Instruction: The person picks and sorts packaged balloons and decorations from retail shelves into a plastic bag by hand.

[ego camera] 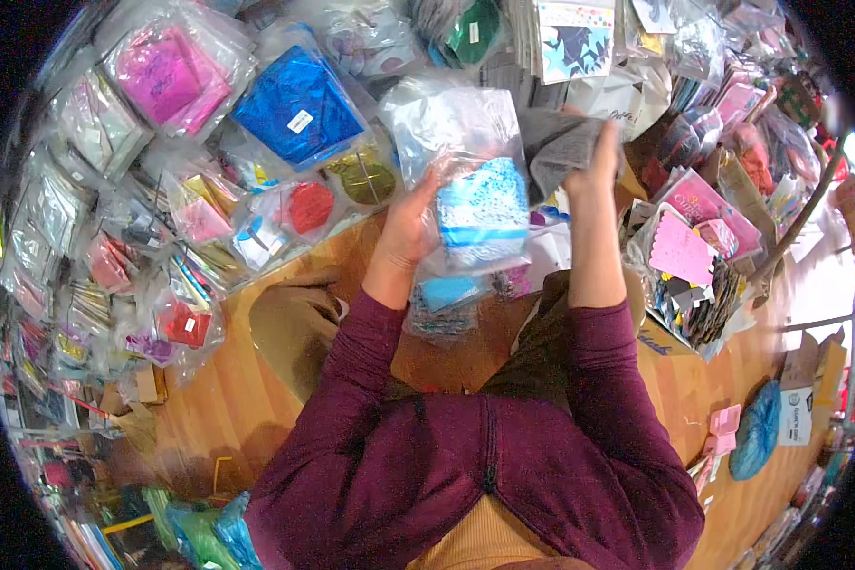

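My left hand (415,222) grips a clear plastic bag (456,114) by its left side, in front of my chest. Inside the bag lies a blue and white patterned packet (483,203). My right hand (600,160), slightly blurred, holds a dark grey cloth-like piece (563,146) just right of the bag; its far part passes behind the bag's edge. Below the bag, a light blue packet (450,291) rests on a stack of clear-wrapped packets (442,320) on the wooden floor, between my legs.
Many plastic-wrapped packets surround me, among them a blue one (301,107) and a pink one (162,75). To the right stands a box (659,338) filled with packets and pink cards (684,246). A stick (801,214) leans there. Farther right lies a blue plastic bundle (755,431).
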The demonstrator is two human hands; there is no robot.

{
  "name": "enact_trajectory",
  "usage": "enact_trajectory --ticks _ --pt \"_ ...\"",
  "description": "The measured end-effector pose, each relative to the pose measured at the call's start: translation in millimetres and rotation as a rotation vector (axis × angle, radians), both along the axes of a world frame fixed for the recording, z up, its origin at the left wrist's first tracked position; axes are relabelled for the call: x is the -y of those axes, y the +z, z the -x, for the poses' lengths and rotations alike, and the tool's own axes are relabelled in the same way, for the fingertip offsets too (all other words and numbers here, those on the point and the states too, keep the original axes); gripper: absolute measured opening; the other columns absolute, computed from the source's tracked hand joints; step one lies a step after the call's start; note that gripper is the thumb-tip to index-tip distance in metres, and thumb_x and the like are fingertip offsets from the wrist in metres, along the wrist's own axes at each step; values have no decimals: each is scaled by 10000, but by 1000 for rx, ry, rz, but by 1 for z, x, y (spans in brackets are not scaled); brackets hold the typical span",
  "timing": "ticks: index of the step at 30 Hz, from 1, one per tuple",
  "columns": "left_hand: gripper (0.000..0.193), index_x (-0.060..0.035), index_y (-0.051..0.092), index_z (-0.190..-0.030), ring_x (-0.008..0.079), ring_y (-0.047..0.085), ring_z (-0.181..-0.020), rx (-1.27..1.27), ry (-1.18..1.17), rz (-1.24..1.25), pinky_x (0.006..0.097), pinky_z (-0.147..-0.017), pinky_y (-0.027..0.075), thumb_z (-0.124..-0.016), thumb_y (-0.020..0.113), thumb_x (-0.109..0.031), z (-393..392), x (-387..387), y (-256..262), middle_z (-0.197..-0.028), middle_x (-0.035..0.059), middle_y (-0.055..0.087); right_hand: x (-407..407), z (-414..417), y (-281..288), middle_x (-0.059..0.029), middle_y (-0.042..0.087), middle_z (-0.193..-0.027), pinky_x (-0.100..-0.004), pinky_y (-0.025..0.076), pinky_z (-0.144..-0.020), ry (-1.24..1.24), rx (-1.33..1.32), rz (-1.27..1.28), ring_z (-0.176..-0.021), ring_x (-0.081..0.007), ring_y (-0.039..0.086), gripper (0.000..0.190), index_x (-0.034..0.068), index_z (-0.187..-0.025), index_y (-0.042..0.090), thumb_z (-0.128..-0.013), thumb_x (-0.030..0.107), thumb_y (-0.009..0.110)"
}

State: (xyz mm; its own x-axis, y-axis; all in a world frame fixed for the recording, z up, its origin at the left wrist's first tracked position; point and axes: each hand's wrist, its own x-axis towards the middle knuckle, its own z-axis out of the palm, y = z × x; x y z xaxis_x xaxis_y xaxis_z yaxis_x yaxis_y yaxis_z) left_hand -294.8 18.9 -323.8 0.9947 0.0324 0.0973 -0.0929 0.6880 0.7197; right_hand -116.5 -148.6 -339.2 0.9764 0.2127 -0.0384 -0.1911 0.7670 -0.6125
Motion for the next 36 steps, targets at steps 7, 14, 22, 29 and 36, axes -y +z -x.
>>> enact_trajectory --ticks 7,14,22,29,36 --pt "475 -9 317 -1295 227 427 -1140 15 -81 -225 330 -942 358 -864 454 -157 -3 -12 -1 -1264 148 421 -24 85 66 -158 473 -1183 -429 300 -966 -502 1253 668 -1116 -306 429 517 48 -1204 436 -835 411 437" --pt "417 33 366 -1251 193 457 -1087 -28 86 -511 302 -936 345 -870 433 -125 8 6 -21 -1229 106 448 -49 83 28 -174 531 -1086 -380 345 -910 -276 1268 1115 -1073 -308 465 445 66 -1117 521 -724 254 608" --pt "674 -25 196 -1352 188 401 -1159 99 -28 -601 319 -992 271 -835 483 -349 26 -6 52 -1384 88 255 -27 25 -30 -127 602 -909 -296 461 -717 47 535 575 -773 -202 579 383 -1 -1004 531 -868 349 458" --pt "584 12 342 -1260 305 544 -975 83 86 -172 401 -883 413 -829 520 -341 0 -34 6 -1108 200 527 -16 96 48 -103 580 -868 -295 447 -739 395 261 13 -803 -184 556 240 -6 -988 527 -816 155 570" --pt "597 6 327 -1276 233 541 -999 354 72 -401 331 -870 417 -797 581 -245 -18 -34 52 -1063 164 564 -1 84 57 -42 581 -731 -227 418 -596 196 446 308 -655 -109 526 149 8 -887 601 -751 65 626"
